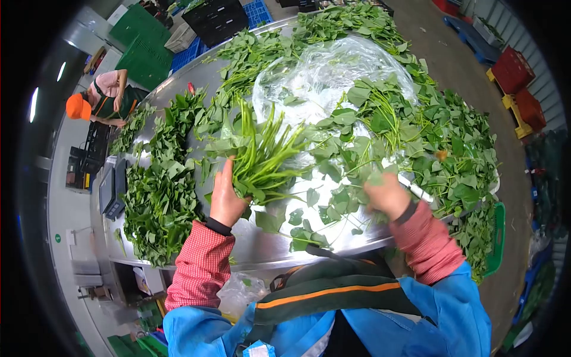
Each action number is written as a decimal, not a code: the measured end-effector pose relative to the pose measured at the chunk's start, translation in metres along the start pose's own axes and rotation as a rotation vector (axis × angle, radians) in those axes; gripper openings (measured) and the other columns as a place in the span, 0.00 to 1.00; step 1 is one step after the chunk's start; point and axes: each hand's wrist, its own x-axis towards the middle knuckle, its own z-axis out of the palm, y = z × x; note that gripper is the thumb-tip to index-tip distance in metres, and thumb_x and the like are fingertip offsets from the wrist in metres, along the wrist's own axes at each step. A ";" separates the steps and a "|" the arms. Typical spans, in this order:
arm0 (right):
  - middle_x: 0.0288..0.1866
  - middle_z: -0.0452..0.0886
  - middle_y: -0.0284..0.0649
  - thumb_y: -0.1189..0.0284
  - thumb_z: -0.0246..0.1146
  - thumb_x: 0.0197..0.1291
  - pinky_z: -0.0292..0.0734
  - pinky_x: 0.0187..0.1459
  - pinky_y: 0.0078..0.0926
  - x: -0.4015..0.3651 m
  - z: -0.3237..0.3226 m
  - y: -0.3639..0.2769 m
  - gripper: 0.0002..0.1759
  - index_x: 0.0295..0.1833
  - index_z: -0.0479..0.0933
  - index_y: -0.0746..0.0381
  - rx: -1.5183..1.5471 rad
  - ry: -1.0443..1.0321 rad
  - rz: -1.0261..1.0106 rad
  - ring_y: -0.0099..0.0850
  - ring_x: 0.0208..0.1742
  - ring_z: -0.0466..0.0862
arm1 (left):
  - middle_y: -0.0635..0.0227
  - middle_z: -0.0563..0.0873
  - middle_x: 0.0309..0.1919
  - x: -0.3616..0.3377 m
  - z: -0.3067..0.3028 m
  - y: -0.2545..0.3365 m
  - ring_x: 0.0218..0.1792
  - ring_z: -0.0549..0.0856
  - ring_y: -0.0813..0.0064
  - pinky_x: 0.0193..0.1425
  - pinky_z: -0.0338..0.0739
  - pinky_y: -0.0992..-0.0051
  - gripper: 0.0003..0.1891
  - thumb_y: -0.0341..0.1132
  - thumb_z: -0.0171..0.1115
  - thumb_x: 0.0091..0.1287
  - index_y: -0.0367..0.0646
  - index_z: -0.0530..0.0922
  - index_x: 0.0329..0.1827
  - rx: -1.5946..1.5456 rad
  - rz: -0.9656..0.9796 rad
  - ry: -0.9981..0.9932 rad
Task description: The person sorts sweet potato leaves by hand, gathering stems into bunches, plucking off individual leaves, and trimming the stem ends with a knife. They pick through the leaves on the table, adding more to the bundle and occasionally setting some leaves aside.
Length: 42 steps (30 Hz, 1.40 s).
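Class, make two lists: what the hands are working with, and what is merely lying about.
In hand: left hand, bunch of greens, right hand, loose leaves.
Lying about: plastic sheet, red crates, green crates.

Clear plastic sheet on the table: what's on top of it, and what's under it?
On the plastic sheet, loose greens cover the near right part. The bunch in the left hand overlaps its near left edge. Glare and creases hide whatever lies underneath.
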 end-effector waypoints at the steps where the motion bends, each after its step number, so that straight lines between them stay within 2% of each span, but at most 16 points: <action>1: 0.29 0.81 0.40 0.61 0.73 0.45 0.77 0.37 0.29 0.008 -0.014 -0.008 0.23 0.41 0.77 0.66 0.139 0.084 0.186 0.37 0.34 0.83 | 0.49 0.74 0.48 0.003 0.000 0.003 0.51 0.76 0.47 0.55 0.75 0.61 0.52 0.24 0.75 0.40 0.46 0.57 0.73 0.000 0.009 0.005; 2: 0.29 0.80 0.39 0.61 0.74 0.44 0.76 0.36 0.29 0.019 -0.041 -0.016 0.22 0.38 0.78 0.66 0.270 0.167 0.366 0.37 0.32 0.82 | 0.49 0.73 0.47 0.005 0.000 0.006 0.49 0.77 0.47 0.53 0.75 0.61 0.52 0.24 0.75 0.40 0.46 0.57 0.73 0.001 0.018 0.011; 5: 0.26 0.78 0.38 0.56 0.74 0.42 0.74 0.34 0.30 0.028 -0.108 -0.031 0.23 0.35 0.78 0.64 0.788 0.295 0.430 0.35 0.30 0.79 | 0.48 0.73 0.46 -0.001 -0.004 0.016 0.45 0.78 0.46 0.47 0.77 0.60 0.49 0.23 0.74 0.43 0.45 0.58 0.72 0.054 0.044 -0.007; 8: 0.29 0.77 0.40 0.47 0.71 0.42 0.72 0.32 0.32 0.051 -0.114 -0.046 0.27 0.35 0.79 0.60 0.530 0.823 0.128 0.37 0.34 0.79 | 0.47 0.73 0.44 -0.001 0.000 0.022 0.44 0.78 0.45 0.45 0.76 0.59 0.46 0.23 0.71 0.46 0.44 0.59 0.71 0.117 0.078 -0.068; 11: 0.31 0.73 0.37 0.44 0.69 0.41 0.68 0.35 0.29 0.066 -0.143 -0.081 0.28 0.33 0.80 0.59 0.263 0.843 0.087 0.33 0.36 0.74 | 0.46 0.72 0.44 -0.005 0.003 0.038 0.41 0.77 0.46 0.43 0.75 0.58 0.44 0.18 0.64 0.46 0.45 0.61 0.71 0.213 0.196 -0.079; 14: 0.33 0.72 0.37 0.42 0.69 0.38 0.68 0.35 0.31 0.088 -0.117 -0.093 0.31 0.33 0.79 0.60 0.042 0.571 0.250 0.33 0.36 0.73 | 0.47 0.72 0.43 -0.006 0.004 0.061 0.38 0.77 0.49 0.41 0.76 0.59 0.45 0.15 0.59 0.46 0.46 0.59 0.73 0.324 0.264 -0.104; 15: 0.31 0.74 0.36 0.52 0.68 0.44 0.68 0.34 0.31 0.090 -0.109 -0.092 0.21 0.31 0.77 0.58 0.080 0.526 0.234 0.33 0.35 0.75 | 0.47 0.72 0.44 -0.006 0.004 0.065 0.38 0.77 0.49 0.42 0.76 0.60 0.45 0.16 0.59 0.46 0.47 0.58 0.73 0.340 0.272 -0.114; 18: 0.25 0.75 0.33 0.64 0.66 0.45 0.70 0.31 0.29 0.090 -0.073 -0.080 0.09 0.23 0.75 0.57 -0.010 0.659 0.168 0.30 0.31 0.77 | 0.48 0.72 0.46 -0.010 0.004 0.065 0.39 0.77 0.51 0.42 0.78 0.61 0.45 0.16 0.57 0.48 0.46 0.57 0.74 0.386 0.268 -0.146; 23: 0.21 0.76 0.37 0.78 0.61 0.42 0.74 0.22 0.31 0.060 -0.036 -0.021 0.05 0.22 0.73 0.57 -0.070 0.637 0.344 0.35 0.24 0.80 | 0.49 0.72 0.47 -0.016 -0.004 0.054 0.42 0.77 0.52 0.40 0.78 0.62 0.42 0.17 0.57 0.49 0.42 0.57 0.73 0.425 0.211 -0.167; 24: 0.21 0.75 0.39 0.78 0.62 0.42 0.75 0.24 0.34 0.053 -0.036 -0.008 0.06 0.23 0.73 0.57 -0.046 0.609 0.474 0.38 0.25 0.81 | 0.49 0.73 0.47 -0.017 -0.004 0.052 0.41 0.77 0.53 0.40 0.78 0.63 0.42 0.17 0.57 0.49 0.42 0.58 0.73 0.435 0.213 -0.155; 26: 0.22 0.76 0.37 0.73 0.65 0.47 0.75 0.25 0.32 0.037 -0.046 0.003 0.07 0.23 0.73 0.56 -0.032 0.698 0.494 0.35 0.27 0.80 | 0.50 0.73 0.46 -0.019 -0.004 0.049 0.41 0.77 0.53 0.41 0.79 0.63 0.41 0.17 0.56 0.49 0.41 0.58 0.72 0.454 0.220 -0.139; 29: 0.25 0.76 0.35 0.66 0.66 0.51 0.74 0.28 0.30 0.034 -0.100 -0.032 0.10 0.23 0.73 0.55 -0.047 0.822 0.318 0.32 0.30 0.78 | 0.51 0.73 0.45 -0.016 0.000 0.053 0.40 0.77 0.54 0.41 0.79 0.65 0.41 0.17 0.56 0.50 0.40 0.59 0.72 0.499 0.243 -0.142; 31: 0.24 0.76 0.40 0.64 0.67 0.55 0.74 0.29 0.34 0.034 -0.126 -0.065 0.12 0.27 0.74 0.59 0.116 0.777 0.254 0.36 0.26 0.77 | 0.52 0.73 0.45 -0.013 0.003 0.064 0.40 0.77 0.55 0.41 0.79 0.65 0.40 0.18 0.56 0.50 0.40 0.59 0.72 0.511 0.266 -0.147; 33: 0.24 0.75 0.39 0.64 0.67 0.55 0.74 0.30 0.34 0.054 -0.118 -0.085 0.12 0.28 0.74 0.59 0.130 0.683 0.236 0.35 0.26 0.77 | 0.52 0.73 0.44 -0.009 0.005 0.078 0.39 0.77 0.56 0.39 0.79 0.66 0.39 0.19 0.56 0.51 0.40 0.59 0.72 0.520 0.306 -0.132; 37: 0.21 0.73 0.34 0.67 0.63 0.55 0.73 0.27 0.33 0.076 -0.071 -0.079 0.08 0.30 0.71 0.57 0.408 0.754 0.093 0.33 0.27 0.78 | 0.53 0.73 0.44 -0.008 0.007 0.091 0.40 0.77 0.56 0.39 0.79 0.67 0.39 0.19 0.56 0.51 0.40 0.60 0.72 0.505 0.348 -0.150; 42: 0.21 0.75 0.40 0.79 0.58 0.50 0.74 0.23 0.34 0.044 -0.058 -0.021 0.05 0.32 0.68 0.61 0.153 0.670 0.200 0.40 0.25 0.79 | 0.51 0.74 0.48 -0.018 -0.001 0.081 0.43 0.76 0.51 0.47 0.76 0.63 0.38 0.17 0.56 0.49 0.41 0.63 0.69 0.444 0.335 -0.170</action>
